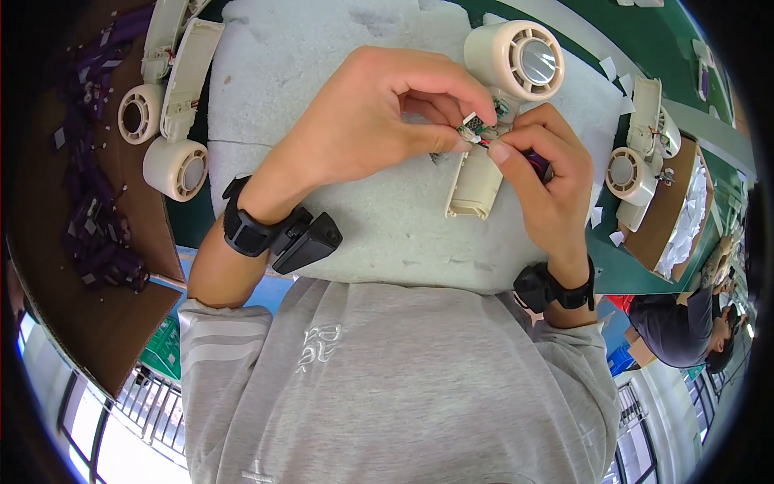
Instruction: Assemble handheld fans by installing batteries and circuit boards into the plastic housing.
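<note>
A cream handheld fan body lies on the padded mat, its round slatted head [516,60] at the top and its opened handle shell [474,185] pointing toward me. Over the handle, my left hand [387,121] pinches a small green circuit board [472,125] between thumb and forefinger. My right hand [552,173] is closed, thumb and forefinger gripping a small wire plug [484,142] with red and black leads against the board. Part of a purple battery [538,165] shows under the right fingers. Whether the plug is seated in the board cannot be seen.
A pale foam mat [347,234] covers the table in front of me. At left stands a cardboard box [133,323] with many purple batteries [101,210], beside more fan bodies [176,169]. Another fan [630,173] and a box with white sheets [685,218] are right. A person [677,327] sits beyond.
</note>
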The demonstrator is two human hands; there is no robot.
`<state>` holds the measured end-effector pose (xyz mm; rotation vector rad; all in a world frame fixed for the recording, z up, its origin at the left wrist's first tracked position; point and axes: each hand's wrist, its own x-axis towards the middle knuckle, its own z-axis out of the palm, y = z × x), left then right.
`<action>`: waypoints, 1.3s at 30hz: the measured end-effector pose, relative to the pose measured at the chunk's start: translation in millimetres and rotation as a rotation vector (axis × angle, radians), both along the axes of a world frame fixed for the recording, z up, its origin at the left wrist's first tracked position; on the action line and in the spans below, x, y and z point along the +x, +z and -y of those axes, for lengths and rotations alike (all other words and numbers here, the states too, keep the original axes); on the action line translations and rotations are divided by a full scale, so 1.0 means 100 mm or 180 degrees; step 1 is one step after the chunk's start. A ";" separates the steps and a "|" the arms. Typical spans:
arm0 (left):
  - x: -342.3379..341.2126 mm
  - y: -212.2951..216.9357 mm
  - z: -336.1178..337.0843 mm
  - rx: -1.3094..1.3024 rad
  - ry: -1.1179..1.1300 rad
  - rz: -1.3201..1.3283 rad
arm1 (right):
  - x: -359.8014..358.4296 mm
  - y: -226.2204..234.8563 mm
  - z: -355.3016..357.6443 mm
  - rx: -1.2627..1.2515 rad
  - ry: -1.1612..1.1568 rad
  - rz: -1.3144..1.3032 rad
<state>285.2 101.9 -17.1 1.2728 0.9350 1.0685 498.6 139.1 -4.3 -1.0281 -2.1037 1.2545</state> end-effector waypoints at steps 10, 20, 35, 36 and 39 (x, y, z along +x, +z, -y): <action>0.03 -0.02 -0.01 0.0138 0.0084 -0.0292 | -0.01 0.00 0.00 0.0097 -0.0053 -0.0068; 0.07 -0.03 -0.02 0.0844 0.0252 -0.0889 | -0.03 -0.07 0.06 0.0488 -0.0264 -0.0144; 0.10 -0.04 0.05 0.0823 0.0607 -0.1263 | -0.08 -0.13 0.02 0.0993 -0.0679 -0.0056; 0.11 -0.04 0.06 0.0797 0.0629 -0.1260 | -0.09 -0.14 0.01 0.1052 -0.0685 -0.0072; 0.13 -0.04 0.07 0.0756 0.0694 -0.1244 | -0.10 -0.14 0.00 0.1167 -0.0692 -0.0101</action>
